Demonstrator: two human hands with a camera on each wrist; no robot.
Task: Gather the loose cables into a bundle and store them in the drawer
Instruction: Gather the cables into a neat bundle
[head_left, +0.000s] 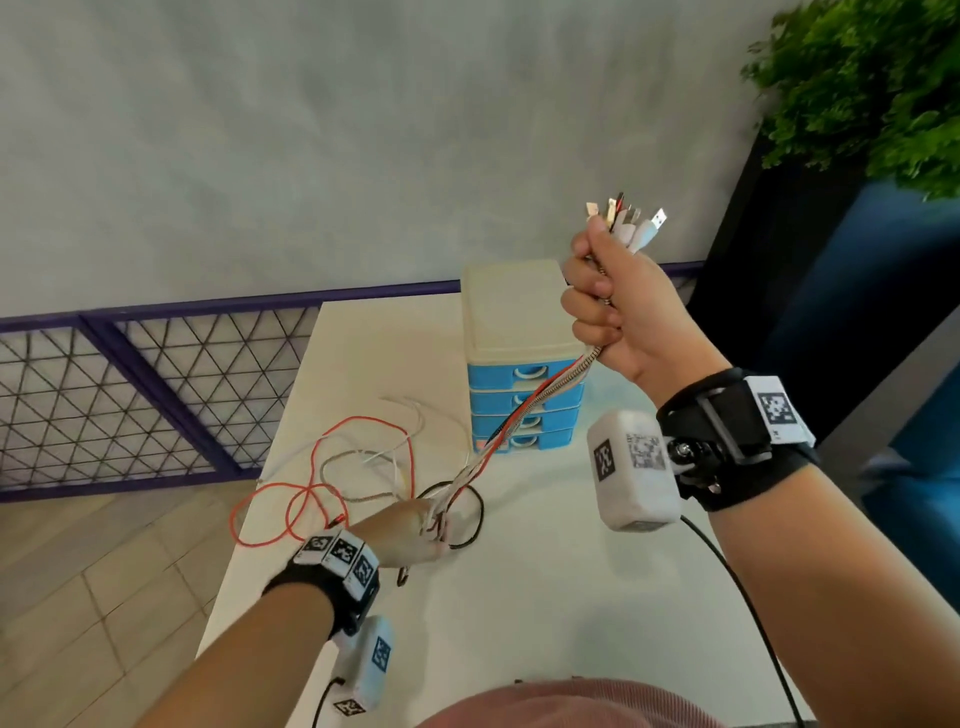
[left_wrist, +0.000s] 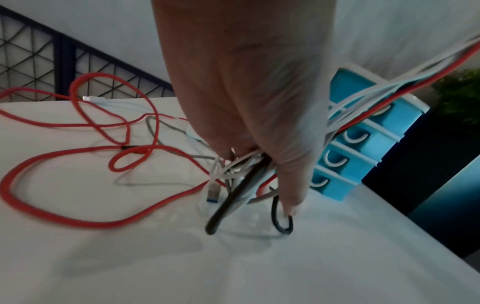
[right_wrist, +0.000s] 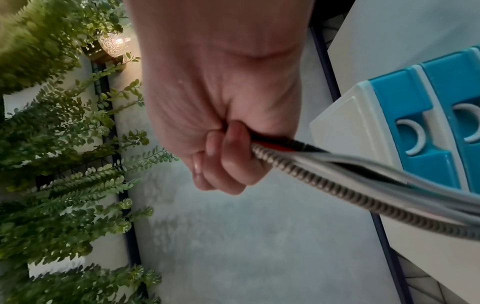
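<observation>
My right hand (head_left: 605, 306) is raised above the table and grips several cables in a fist, their plug ends (head_left: 631, 221) sticking out on top. The same fist (right_wrist: 228, 156) shows in the right wrist view, with a metal-coiled cable (right_wrist: 337, 185) leaving it. The cable bundle (head_left: 524, 415) runs taut down to my left hand (head_left: 415, 530), which holds it low over the table. The left hand's fingers (left_wrist: 283, 174) curl round white, black and red strands (left_wrist: 241, 185). Loose red cable (head_left: 306, 488) loops on the table. A small blue drawer unit (head_left: 524, 405) stands behind, all drawers closed.
The white table (head_left: 519, 597) ends at a left edge (head_left: 249, 519) over a wood-tile floor. A purple mesh railing (head_left: 156, 405) and a grey wall lie beyond. A green plant (head_left: 872, 88) hangs at the upper right. A black camera lead (head_left: 743, 587) crosses the table's right side.
</observation>
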